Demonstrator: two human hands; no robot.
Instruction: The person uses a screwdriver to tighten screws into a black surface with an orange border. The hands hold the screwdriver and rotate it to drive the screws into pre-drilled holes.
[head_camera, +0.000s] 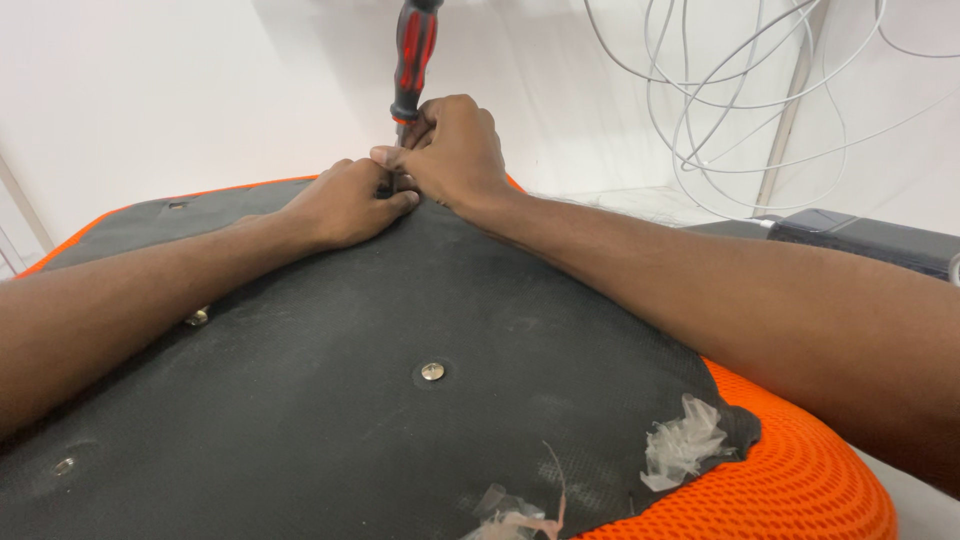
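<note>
A black fabric panel (330, 400) covers the underside of an orange mesh seat cushion (800, 480) that fills the lower view. A screwdriver with a red and black handle (413, 60) stands upright at the panel's far edge. My right hand (455, 150) is closed around its shaft just below the handle. My left hand (345, 200) rests on the panel right beside it, fingers curled at the tool's tip. The tip and whatever it touches are hidden by both hands.
Metal screw heads (432, 371) dot the panel, one in the middle, others at the left. Torn clear plastic scraps (680, 450) lie near the front edge. White cables (720, 100) hang at the back right above a dark box (870, 240). A white wall stands behind.
</note>
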